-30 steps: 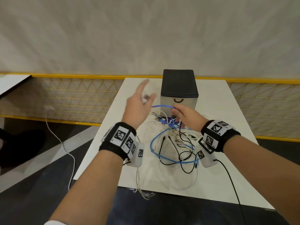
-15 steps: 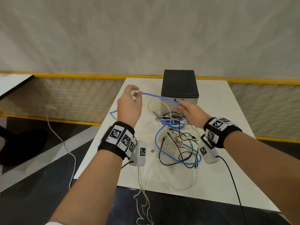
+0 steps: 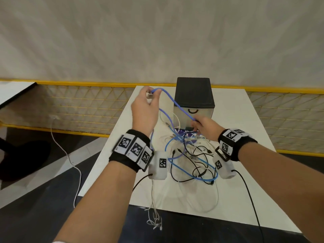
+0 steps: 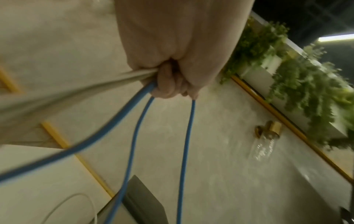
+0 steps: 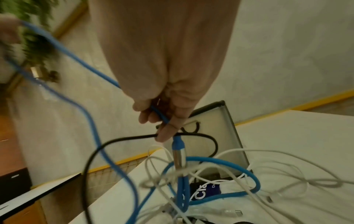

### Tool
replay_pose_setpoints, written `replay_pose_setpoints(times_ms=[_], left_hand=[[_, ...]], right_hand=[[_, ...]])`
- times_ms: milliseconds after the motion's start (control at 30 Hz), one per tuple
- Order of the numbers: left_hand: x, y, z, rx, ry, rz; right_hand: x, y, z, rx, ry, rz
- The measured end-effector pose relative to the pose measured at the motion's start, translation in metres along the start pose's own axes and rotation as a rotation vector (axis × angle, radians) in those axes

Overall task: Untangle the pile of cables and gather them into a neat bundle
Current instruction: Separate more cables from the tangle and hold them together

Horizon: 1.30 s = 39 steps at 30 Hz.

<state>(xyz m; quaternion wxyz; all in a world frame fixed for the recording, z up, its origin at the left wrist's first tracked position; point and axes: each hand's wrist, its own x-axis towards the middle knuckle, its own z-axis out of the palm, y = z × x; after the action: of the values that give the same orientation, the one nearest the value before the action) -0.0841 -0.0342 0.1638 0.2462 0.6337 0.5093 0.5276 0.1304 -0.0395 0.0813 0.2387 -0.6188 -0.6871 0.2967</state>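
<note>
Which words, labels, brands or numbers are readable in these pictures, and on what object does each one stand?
"Cla": white letters, cut off by cables, on the dark blue packet lying under the cable pile; smaller white print beside it is too blurred to read.
Wrist bands: only black-and-white square code markers, no words or numbers.
Grey box and table: no text visible.

A small box with a black top (image 3: 192, 90) and a silvery front bearing a black handle (image 3: 193, 111) stands on the white table (image 3: 233, 109), just beyond the right hand. A yellow-railed mesh fence (image 3: 84, 106) runs behind the table, past the left hand. In the left wrist view, green foliage (image 4: 298, 78) and a clear glass wall lamp (image 4: 265, 142) show on the pale wall.
</note>
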Motion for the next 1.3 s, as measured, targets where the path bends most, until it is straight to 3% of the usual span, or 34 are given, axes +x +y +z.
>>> replay_pose_setpoints(times_ms=[133, 300, 367, 433, 600, 700, 833, 933, 1100, 1300], left_hand=[[0.002, -0.007, -0.012, 0.085, -0.013, -0.106], [-0.012, -0.002, 0.009, 0.217, -0.362, -0.02], [-0.011, -0.005, 0.019, 0.289, -0.399, -0.047], [-0.008, -0.005, 0.02, 0.275, -0.358, -0.04], [-0.007, 0.001, 0.016, 0.3, -0.278, 0.069], [-0.011, -0.002, 0.013, 0.256, -0.198, 0.103], [-0.005, -0.01, -0.001, 0.187, -0.089, 0.055], [-0.002, -0.014, -0.015, 0.168, -0.036, 0.029], [-0.002, -0.011, -0.045, 0.086, 0.097, 0.072], [-0.014, -0.005, -0.089, 0.13, 0.111, 0.189]], right_hand=[[0.002, -0.007, -0.014, 0.027, 0.088, -0.016], [0.009, -0.054, -0.035, -0.158, 0.159, -0.311], [0.01, -0.067, -0.038, -0.134, 0.207, -0.406], [0.01, -0.067, -0.037, -0.079, 0.219, -0.401], [0.011, -0.031, -0.019, -0.217, 0.127, -0.193], [0.013, -0.037, -0.017, -0.163, 0.108, -0.153], [0.009, -0.07, -0.031, 0.024, 0.241, -0.228], [0.004, -0.098, -0.04, 0.102, 0.283, -0.372], [-0.009, -0.13, -0.033, 0.199, 0.201, -0.471], [-0.029, -0.145, -0.005, 0.239, 0.086, -0.496]])
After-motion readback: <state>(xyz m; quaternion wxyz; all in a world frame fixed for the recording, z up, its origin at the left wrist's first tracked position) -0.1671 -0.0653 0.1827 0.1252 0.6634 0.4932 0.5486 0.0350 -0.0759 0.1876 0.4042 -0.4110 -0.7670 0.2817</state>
